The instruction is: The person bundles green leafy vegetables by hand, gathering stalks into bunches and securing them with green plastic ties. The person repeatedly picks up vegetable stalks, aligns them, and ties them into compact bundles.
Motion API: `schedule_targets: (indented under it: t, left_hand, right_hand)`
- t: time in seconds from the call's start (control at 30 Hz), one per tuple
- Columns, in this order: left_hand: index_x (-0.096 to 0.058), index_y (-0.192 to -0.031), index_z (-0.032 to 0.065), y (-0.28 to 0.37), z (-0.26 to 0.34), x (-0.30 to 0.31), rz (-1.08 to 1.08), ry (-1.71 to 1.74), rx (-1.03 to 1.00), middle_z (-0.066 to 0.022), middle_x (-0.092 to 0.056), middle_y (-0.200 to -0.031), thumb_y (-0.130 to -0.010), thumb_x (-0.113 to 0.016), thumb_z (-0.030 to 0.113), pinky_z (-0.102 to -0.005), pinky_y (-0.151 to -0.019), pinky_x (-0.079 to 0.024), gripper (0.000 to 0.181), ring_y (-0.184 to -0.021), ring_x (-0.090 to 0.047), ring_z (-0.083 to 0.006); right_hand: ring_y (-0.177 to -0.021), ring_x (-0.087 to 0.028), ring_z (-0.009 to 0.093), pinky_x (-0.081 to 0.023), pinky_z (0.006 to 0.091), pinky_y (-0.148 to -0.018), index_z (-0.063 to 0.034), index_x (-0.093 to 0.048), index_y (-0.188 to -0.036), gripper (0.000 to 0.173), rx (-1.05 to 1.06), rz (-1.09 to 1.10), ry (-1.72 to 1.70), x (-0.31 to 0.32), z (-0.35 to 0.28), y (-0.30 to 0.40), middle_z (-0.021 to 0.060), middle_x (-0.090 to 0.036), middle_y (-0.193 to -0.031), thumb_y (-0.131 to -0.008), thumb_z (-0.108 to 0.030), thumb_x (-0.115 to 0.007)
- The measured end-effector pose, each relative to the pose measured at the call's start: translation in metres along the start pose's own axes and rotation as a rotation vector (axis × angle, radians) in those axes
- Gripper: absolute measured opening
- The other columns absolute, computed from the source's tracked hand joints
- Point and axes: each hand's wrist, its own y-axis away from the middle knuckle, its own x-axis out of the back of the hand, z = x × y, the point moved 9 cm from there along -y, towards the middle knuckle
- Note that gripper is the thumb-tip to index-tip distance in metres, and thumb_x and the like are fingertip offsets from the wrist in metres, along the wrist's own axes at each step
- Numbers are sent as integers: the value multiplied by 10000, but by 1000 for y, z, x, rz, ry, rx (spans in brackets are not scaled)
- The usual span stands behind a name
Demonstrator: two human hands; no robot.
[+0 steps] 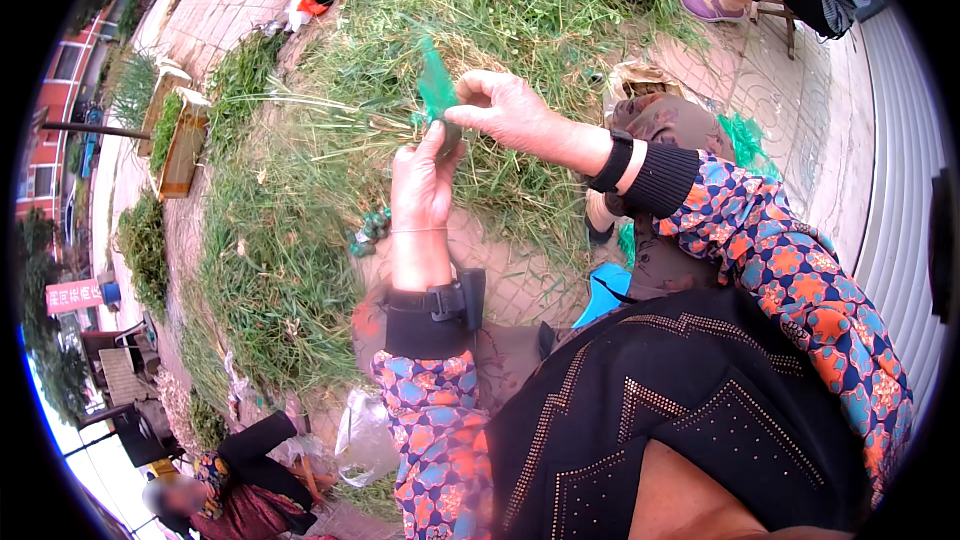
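A piece of green netting (pixel 436 82) stands up between my two hands, above a heap of cut grass. My left hand (pixel 429 184) comes up from below, its thumb and fingers pinching the netting's lower end and a small dark bundle under it. Thumb and forefinger of my right hand (pixel 504 109) meet at the netting's right side. Long grass stems (pixel 352 116) reach leftward from beside the bundle; whether my fingers hold them I cannot tell. Several small green-wrapped bundles (pixel 371 231) lie on the paving left of my left wrist.
Cut grass (pixel 285 262) covers much of the paving ahead. More green netting (pixel 748 142) lies by my right leg, near a blue object (pixel 602 292). A clear plastic bag (pixel 366 435) is at lower left. Seated people are around the heap; a cardboard box (pixel 184 142) holds greens.
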Motion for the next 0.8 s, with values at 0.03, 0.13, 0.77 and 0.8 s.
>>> schedule_targets:
  t: [0.03,0.13,0.77,0.8]
  left_hand:
    - [-543,-992,-27,-1,3,5,17,38,-12,-103,-591,-949,-841,-573,73,-358,-761,-503,183,-859,-574,-208]
    - [-540,-991,-34,-1,7,13,61,99,-35,-119,-585,-956,-829,-583,51,-369,-773,-504,189,-869,-571,-222]
    - [-545,-991,-46,9,7,-13,-115,-87,12,-111,-602,-944,-842,-568,79,-364,-760,-519,196,-852,-592,-203]
    - [-547,-987,-44,11,8,-13,-115,-99,0,-107,-604,-939,-843,-568,79,-360,-751,-522,190,-847,-594,-198]
  right_hand:
    - [-646,-546,122,-464,277,-584,-21,-569,-784,190,-8,-3,25,0,0,1,42,-560,-708,-766,-198,-636]
    - [-631,-529,114,-450,265,-536,-32,-548,-794,168,-246,-90,-254,-12,22,11,28,-546,-698,-798,-192,-601]
    - [-495,-444,51,-376,198,-405,-45,-507,-915,147,-503,-104,-532,-3,50,13,-18,-503,-662,-824,-134,-580]
    - [-495,-441,48,-372,197,-408,-38,-504,-916,156,-434,-39,-517,3,44,9,-17,-502,-661,-823,-136,-581]
